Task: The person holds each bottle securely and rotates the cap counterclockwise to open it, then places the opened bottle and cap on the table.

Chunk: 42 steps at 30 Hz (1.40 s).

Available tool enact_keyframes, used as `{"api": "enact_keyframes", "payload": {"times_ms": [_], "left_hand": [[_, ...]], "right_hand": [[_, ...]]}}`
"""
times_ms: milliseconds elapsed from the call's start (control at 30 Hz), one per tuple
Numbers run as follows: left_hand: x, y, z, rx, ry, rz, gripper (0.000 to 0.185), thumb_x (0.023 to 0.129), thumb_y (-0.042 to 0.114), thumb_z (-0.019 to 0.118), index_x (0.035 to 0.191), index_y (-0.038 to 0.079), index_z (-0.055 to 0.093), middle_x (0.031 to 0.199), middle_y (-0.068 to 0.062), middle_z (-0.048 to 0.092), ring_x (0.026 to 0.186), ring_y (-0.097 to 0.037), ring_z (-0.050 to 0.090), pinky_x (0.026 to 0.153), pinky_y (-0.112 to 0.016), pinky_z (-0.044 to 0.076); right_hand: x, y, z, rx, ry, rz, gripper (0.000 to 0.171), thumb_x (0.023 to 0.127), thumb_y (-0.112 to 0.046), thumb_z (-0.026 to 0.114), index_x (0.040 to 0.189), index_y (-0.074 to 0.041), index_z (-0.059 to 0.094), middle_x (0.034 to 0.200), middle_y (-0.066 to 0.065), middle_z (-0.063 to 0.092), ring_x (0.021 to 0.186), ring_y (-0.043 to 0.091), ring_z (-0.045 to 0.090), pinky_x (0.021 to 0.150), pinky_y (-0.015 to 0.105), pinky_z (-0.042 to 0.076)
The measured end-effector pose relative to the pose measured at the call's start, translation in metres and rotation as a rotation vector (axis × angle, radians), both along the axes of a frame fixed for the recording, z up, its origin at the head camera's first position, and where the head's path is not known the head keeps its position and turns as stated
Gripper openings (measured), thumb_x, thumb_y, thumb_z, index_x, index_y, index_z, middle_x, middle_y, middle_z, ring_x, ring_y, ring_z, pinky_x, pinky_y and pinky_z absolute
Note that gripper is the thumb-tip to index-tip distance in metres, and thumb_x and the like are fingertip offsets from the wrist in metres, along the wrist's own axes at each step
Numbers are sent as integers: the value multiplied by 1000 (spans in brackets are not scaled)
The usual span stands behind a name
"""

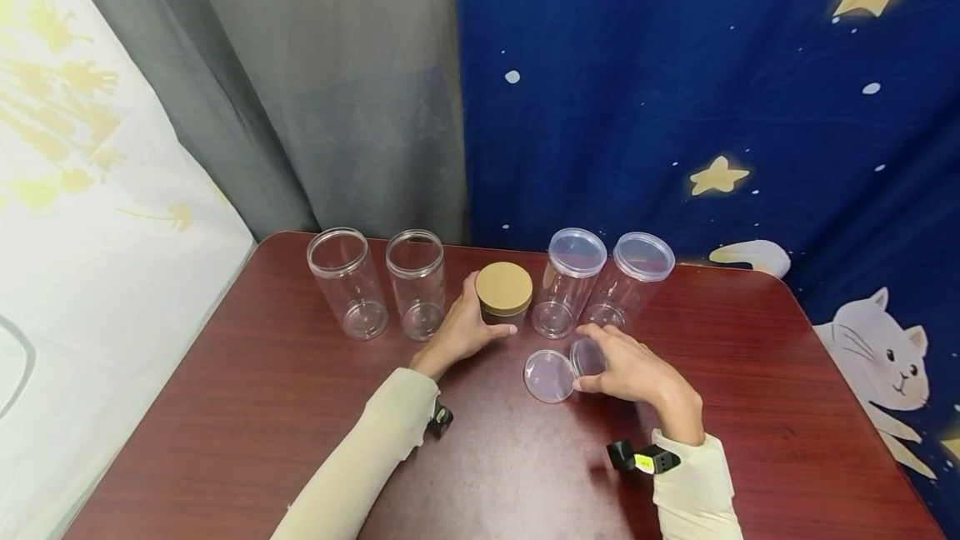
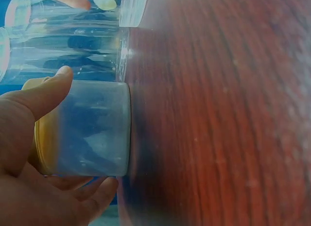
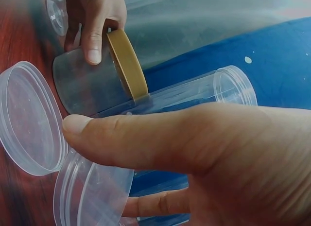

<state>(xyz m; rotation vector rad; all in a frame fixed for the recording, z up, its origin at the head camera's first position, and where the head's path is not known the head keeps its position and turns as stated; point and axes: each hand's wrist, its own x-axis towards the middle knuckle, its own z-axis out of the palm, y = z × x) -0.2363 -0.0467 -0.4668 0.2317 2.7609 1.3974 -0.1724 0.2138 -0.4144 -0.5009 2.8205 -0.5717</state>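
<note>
My left hand (image 1: 461, 327) curls round a short jar (image 2: 92, 129) with a gold lid (image 1: 504, 287), which stands on the table. The thumb lies on its near side; the fingers reach behind it. With thumb and fingers at opposite edges, my right hand (image 1: 626, 367) holds a clear round lid (image 3: 92, 192), tilted up at one side. This lid overlaps a second clear lid (image 1: 549, 376) lying flat to its left. Behind the right hand stand two tall clear jars, one at the left (image 1: 567, 286) and one at the right (image 1: 628, 282), both with lids on.
Two tall clear jars, the outer one (image 1: 348, 286) and the inner one (image 1: 417, 286), stand topless to the left of the short jar. All stand near the back edge of the reddish-brown table (image 1: 495, 473). Grey and blue curtains (image 1: 637, 90) hang close behind.
</note>
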Motion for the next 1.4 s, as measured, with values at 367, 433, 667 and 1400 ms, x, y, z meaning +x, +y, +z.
{"api": "enact_keyframes", "payload": {"times_ms": [367, 433, 667, 1400], "left_hand": [[-1, 0, 0, 47, 29, 33, 104, 69, 27, 91, 149, 1, 28, 139, -23, 51, 127, -34, 53, 109, -47, 40], [0, 0, 1, 39, 39, 29, 100, 70, 28, 90, 147, 2, 32, 137, -21, 51, 126, -33, 53, 109, -46, 41], [3, -1, 3, 49, 52, 47, 96, 71, 30, 89, 145, 3, 35, 135, -19, 51, 124, -31, 54, 108, -46, 41], [26, -11, 20, 127, 107, 42, 98, 72, 32, 88, 147, 7, 31, 138, -14, 48, 127, -29, 51, 110, -47, 38]], "right_hand": [[0, 1, -3, -8, 15, 40, 66, 75, -31, 85, 132, -12, 58, 122, 16, 60, 113, 35, 57, 95, 58, 46], [0, 1, -3, -5, 12, 37, 65, 75, -31, 85, 131, -12, 58, 123, 16, 60, 115, 36, 56, 96, 59, 46], [0, 1, -4, -4, 7, 29, 64, 75, -31, 85, 130, -13, 58, 125, 17, 59, 116, 38, 56, 96, 59, 45], [-2, 4, -1, 0, -13, -33, 66, 76, -33, 84, 131, -13, 54, 123, 14, 58, 109, 33, 59, 94, 58, 47]]}}
